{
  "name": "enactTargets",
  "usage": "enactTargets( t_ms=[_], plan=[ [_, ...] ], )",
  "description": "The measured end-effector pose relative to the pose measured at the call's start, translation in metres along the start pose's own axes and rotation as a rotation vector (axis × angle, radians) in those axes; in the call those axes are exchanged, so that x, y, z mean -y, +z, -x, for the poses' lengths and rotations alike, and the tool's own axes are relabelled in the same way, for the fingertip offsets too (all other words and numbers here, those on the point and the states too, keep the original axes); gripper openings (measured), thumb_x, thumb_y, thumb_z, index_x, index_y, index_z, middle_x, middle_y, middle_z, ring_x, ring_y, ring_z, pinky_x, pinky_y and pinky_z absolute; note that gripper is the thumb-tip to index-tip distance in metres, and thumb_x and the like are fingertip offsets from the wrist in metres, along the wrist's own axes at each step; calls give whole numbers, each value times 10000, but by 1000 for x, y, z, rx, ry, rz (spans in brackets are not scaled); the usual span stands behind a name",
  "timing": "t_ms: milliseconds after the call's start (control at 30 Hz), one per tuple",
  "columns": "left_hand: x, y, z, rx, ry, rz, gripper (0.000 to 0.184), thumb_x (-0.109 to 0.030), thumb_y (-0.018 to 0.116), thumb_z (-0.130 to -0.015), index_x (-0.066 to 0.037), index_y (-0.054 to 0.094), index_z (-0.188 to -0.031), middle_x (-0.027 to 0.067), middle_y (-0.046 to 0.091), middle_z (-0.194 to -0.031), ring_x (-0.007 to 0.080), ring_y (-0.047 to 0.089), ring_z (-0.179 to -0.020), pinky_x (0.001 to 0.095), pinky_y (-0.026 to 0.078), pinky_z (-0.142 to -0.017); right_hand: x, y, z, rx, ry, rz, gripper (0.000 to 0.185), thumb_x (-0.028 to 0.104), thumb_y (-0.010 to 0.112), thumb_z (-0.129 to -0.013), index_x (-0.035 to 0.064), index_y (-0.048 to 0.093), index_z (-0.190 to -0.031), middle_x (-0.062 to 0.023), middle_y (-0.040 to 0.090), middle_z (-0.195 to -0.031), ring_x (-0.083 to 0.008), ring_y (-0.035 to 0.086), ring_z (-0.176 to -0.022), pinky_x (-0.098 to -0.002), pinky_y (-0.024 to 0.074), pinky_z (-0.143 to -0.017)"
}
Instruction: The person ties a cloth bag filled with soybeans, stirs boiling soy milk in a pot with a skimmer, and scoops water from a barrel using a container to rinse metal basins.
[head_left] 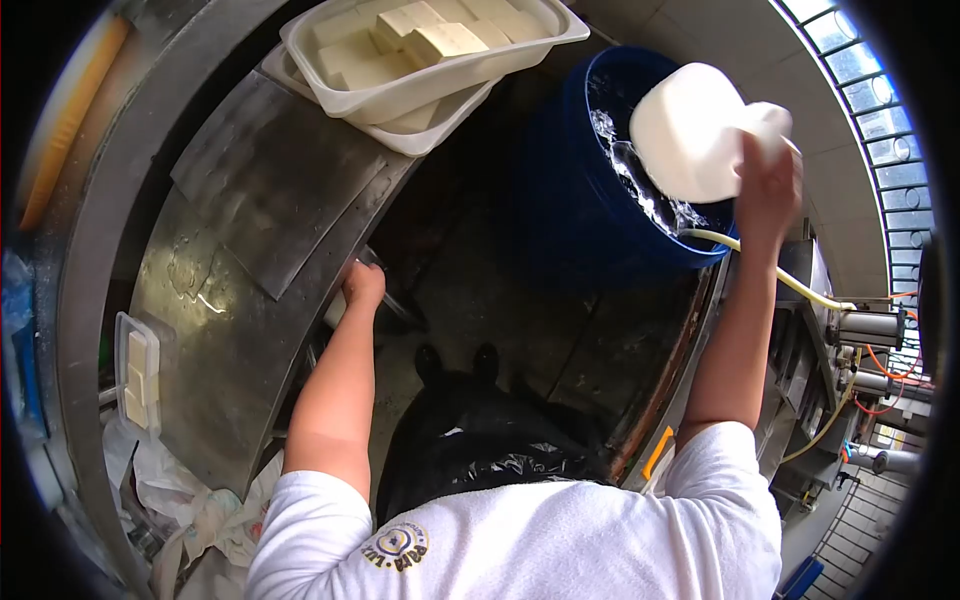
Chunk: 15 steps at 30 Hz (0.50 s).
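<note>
My right hand (pixel 770 185) is raised over the blue barrel (pixel 560 160), closed on a white plastic jug (pixel 685 130). The jug is slightly blurred, its rounded body tilted above the splashing water (pixel 640 180). My left hand (pixel 363 283) is at the edge of the metal table (pixel 210 340), with its fingers curled. Beside those fingers is a dark, shiny metal piece (pixel 395 295); whether the hand grips it or the table edge is hidden.
A white tub (pixel 330 95) of pale blocks (pixel 440 42) rests on another tub at the table's far end. A small clear container (pixel 128 375) with blocks stands at left. A yellowish hose (pixel 800 290) runs into the barrel. Pipes and valves (pixel 865 328) line the right side.
</note>
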<state>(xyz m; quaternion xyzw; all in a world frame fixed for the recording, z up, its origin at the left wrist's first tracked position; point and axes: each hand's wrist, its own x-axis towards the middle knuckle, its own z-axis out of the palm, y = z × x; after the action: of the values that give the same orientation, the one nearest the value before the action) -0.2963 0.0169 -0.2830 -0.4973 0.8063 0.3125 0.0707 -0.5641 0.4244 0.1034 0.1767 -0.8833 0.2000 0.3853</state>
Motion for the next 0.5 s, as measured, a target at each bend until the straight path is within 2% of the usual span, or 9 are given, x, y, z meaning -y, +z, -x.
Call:
enactTargets(
  t_ms=[67,133,200,233,267,333,400,467,500],
  plan=[
    [3,2,0,-9,18,2,510,-225,572,-935,92,574,-1335,357,608,-1329,494,594,-1245,511,467,-1093,-35,49,-7,398,50,94,340,340,741,-921,107,678,-1161,-277,655,-1240,-428,670,-1121,-511,529,-942],
    [4,5,3,-95,106,55,560,-199,576,-931,78,499,-1411,358,566,-1389,485,571,-1283,504,454,-1111,-79,106,12,782,-61,385,378,344,715,-935,150,681,-1258,-291,560,-1416,-461,647,-1190,-558,508,-1025],
    [3,-2,5,-60,102,61,591,-185,571,-934,72,445,-1451,359,526,-1437,480,550,-1312,497,448,-1120,-93,155,29,1159,-87,599,413,333,678,-956,193,663,-1343,-278,486,-1506,-489,569,-1305,-670,431,-1097],
    [5,-4,1,-18,91,23,592,-170,572,-930,70,443,-1456,354,527,-1440,483,548,-1313,496,448,-1122,-106,178,41,1165,-93,591,413,333,678,-956,193,663,-1343,-278,486,-1506,-489,569,-1305,-670,431,-1097],
    [8,-5,0,28,78,-18,594,-155,573,-926,67,441,-1461,348,528,-1443,486,545,-1315,495,448,-1124,-124,198,58,1139,-168,673,404,311,654,-961,204,665,-1351,-272,509,-1494,-490,523,-1354,-728,392,-1089],
    [10,-9,4,53,55,-29,610,-124,568,-921,55,427,-1486,335,505,-1478,479,523,-1344,488,436,-1139,-118,202,68,1125,-248,749,400,288,630,-967,215,666,-1358,-266,532,-1482,-492,477,-1404,-786,354,-1082],
    [15,-11,6,-16,121,-97,618,-109,562,-918,42,424,-1501,324,489,-1500,469,504,-1369,479,424,-1154,-112,201,65,1378,-433,615,466,238,602,-932,111,636,-1379,-335,461,-1522,-519,479,-1392,-738,354,-1116],
    [14,-18,10,35,119,-121,638,-86,562,-910,32,405,-1517,317,479,-1513,463,486,-1387,471,414,-1166,-119,210,81,1285,-413,653,437,227,596,-918,116,674,-1334,-300,562,-1446,-490,470,-1410,-751,361,-1098],
    [10,-22,14,26,158,-135,654,-71,562,-905,30,390,-1527,319,477,-1514,463,485,-1388,471,414,-1166,-123,223,78,1415,-441,730,453,227,593,-919,104,667,-1348,-288,568,-1448,-463,452,-1433,-688,364,-1134]
  ],
)
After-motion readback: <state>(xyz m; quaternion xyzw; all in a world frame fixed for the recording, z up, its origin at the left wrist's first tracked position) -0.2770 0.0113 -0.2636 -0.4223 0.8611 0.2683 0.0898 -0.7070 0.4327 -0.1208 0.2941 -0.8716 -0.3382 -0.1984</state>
